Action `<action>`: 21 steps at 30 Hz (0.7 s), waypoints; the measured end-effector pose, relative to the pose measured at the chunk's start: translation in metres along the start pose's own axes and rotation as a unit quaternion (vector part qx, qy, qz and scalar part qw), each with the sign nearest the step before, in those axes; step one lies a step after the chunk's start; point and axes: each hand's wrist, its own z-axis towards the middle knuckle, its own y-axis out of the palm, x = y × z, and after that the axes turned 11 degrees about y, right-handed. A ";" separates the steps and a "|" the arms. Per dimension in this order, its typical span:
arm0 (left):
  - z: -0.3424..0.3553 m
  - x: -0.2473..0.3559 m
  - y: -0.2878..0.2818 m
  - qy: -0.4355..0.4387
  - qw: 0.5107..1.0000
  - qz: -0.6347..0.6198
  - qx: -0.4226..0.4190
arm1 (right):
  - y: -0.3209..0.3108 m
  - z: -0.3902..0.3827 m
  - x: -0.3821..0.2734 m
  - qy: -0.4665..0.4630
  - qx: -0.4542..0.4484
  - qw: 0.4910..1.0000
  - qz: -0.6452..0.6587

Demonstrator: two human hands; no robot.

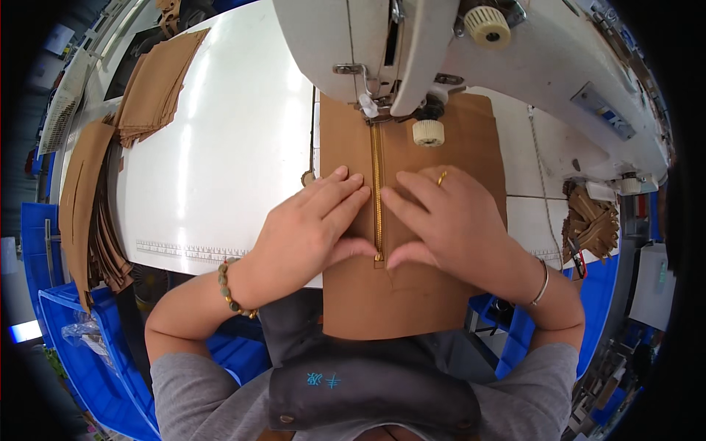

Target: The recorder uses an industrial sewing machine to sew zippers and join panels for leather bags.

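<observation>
A brown panel [434,301], leather-like, lies under the sewing machine [412,44] and hangs over the table's near edge. Down its middle runs a gold-toothed zipper [379,184], its upper end beneath the presser foot [376,114]. My left hand [312,220] rests on the panel left of the zipper, fingers stretched forward and thumb near the zipper's lower end. On the other side my right hand [445,217] presses down with its fingers spread, the thumb also near that lower end. Neither hand grips anything; both lie against the panel.
A stack of brown pieces [158,88] lies at the far left of the white table [220,169]. More brown pieces [84,206] drape over its left edge above a blue bin [88,345]. Brown scraps [590,220] lie at the right. A cord [540,162] hangs beside the machine.
</observation>
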 end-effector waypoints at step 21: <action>0.027 -0.038 -0.001 0.011 0.999 0.042 0.006 | 0.012 0.019 0.019 0.041 -0.012 0.999 0.006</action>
